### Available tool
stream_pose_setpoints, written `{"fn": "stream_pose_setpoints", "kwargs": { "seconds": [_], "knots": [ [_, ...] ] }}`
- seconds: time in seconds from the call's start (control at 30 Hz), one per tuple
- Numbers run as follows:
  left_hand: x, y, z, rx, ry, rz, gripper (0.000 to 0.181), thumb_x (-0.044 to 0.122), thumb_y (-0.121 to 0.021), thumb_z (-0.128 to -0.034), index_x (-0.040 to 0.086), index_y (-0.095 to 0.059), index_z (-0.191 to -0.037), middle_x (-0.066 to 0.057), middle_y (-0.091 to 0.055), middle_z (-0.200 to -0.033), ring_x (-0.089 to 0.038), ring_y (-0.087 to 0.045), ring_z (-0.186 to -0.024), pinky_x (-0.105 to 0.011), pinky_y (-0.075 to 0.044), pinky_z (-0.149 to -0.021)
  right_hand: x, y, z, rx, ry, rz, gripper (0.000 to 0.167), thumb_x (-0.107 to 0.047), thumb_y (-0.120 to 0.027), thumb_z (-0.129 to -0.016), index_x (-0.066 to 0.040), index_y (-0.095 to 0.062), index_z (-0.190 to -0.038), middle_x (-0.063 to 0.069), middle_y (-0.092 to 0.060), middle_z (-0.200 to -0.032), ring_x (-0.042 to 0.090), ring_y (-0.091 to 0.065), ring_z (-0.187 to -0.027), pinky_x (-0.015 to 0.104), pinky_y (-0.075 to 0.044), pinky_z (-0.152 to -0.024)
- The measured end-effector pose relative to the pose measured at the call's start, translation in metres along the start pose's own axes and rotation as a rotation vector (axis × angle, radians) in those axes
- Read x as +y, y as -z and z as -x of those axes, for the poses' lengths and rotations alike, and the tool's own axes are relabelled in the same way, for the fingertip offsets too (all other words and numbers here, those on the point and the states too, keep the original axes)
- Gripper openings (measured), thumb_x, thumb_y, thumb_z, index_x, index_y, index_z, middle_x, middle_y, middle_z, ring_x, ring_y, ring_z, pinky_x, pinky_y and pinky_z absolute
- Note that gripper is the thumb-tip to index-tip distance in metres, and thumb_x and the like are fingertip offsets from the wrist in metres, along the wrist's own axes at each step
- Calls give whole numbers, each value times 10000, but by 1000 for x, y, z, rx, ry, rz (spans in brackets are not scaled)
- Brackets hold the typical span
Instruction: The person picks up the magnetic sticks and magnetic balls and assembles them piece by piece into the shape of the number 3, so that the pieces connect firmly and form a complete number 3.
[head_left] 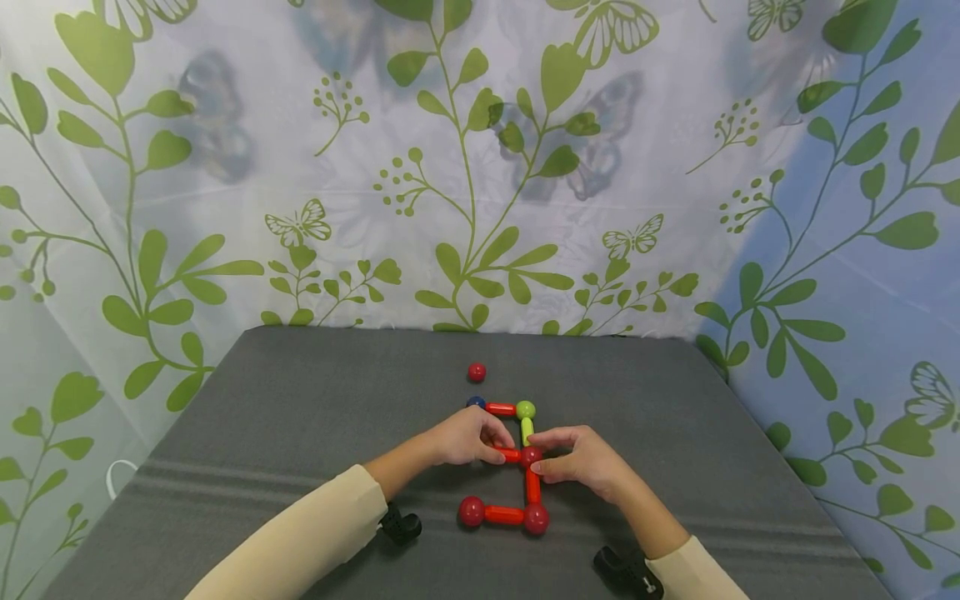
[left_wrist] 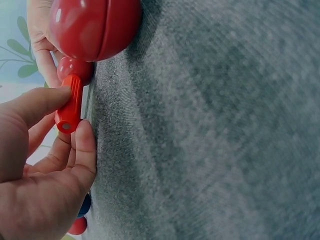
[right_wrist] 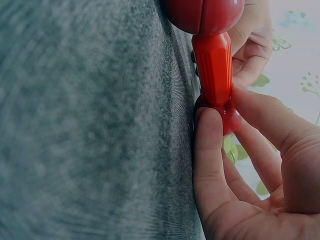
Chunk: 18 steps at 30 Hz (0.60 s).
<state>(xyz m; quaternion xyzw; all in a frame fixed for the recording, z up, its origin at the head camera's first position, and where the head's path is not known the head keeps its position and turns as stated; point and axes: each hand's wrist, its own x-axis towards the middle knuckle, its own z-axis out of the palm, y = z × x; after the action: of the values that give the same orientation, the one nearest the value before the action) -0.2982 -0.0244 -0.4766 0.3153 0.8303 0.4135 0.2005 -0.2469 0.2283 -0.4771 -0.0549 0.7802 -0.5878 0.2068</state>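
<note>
My left hand (head_left: 468, 437) pinches a red ribbed rod (left_wrist: 71, 106) between thumb and fingers. The rod's near end is bare, and its other end meets a red ball (head_left: 530, 457). Thumb and fingers of my right hand (head_left: 585, 462) grip that ball. A yellow-green rod (head_left: 527, 430) runs from it to a yellow-green ball (head_left: 526, 410), then a red rod (head_left: 501, 409) leads left to a blue ball (head_left: 476, 402), partly behind my left hand. Toward me, another red rod (right_wrist: 214, 70) joins the held ball to a larger red ball (head_left: 536, 518).
From that larger ball a red rod (head_left: 504, 515) extends left to another red ball (head_left: 472, 511). A loose red ball (head_left: 477, 372) lies farther back on the grey cloth surface (head_left: 337, 375). Behind hangs a leaf-patterned curtain (head_left: 337, 167).
</note>
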Motion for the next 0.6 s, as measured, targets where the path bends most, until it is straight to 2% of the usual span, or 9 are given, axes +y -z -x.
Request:
{"fn": "stream_pose_setpoints", "kwargs": {
  "seconds": [0.17, 0.3, 0.6],
  "knots": [
    [0, 1, 2, -7, -20, -43, 138, 113, -819, -870, 160, -788, -996, 79, -699, -842, -61, -610, -750, -216, -522, -669, 0, 0, 0, 4, -3, -6, 543, -104, -847, -835, -4, -660, -1335, 180, -661, -1302, 199, -719, -956, 384, -620, -830],
    [0, 3, 5, -3, -25, -40, 145, 105, -824, -863, 142, -779, -996, 47, -706, -855, -84, -620, -769, -224, -525, -691, 1, -1, 0, 4, -3, -7, 536, -104, -847, -835, -8, -666, -1330, 177, -660, -1301, 197, -717, -966, 385, -619, -833],
    [-7, 15, 15, 53, -30, -31, 201, 132, -791, -900, 69, -756, -1088, 24, -705, -886, -108, -628, -793, -248, -527, -702, 0, -1, 0, 14, -4, 5, 530, -108, -850, -834, -21, -673, -1326, 173, -661, -1292, 194, -717, -970, 385, -619, -833]
  ]
}}
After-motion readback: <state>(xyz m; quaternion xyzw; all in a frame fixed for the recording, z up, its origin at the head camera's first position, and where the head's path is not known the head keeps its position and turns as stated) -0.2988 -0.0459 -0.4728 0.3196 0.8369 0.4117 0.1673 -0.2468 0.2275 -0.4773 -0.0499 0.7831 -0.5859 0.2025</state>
